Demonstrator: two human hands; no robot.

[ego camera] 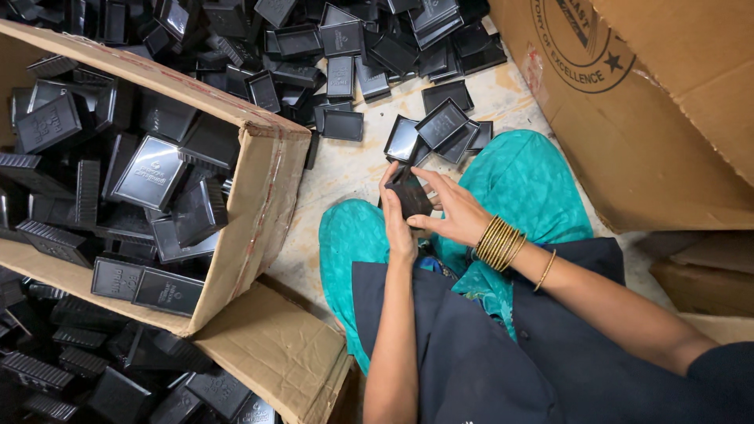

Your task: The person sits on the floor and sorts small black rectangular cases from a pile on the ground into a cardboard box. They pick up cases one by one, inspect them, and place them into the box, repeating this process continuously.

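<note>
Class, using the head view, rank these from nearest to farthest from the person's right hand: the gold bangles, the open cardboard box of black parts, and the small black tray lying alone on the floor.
1. Gold bangles, on that hand's own wrist.
2. Small black tray, up and left on the floor.
3. Open cardboard box, far left.

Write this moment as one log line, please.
left hand: holds black part | right hand: on same part | carton of parts at left | loose parts on floor

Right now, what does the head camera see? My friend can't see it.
Left hand and right hand hold a small black plastic box over a lap. A cardboard carton of the same boxes sits left.
</note>
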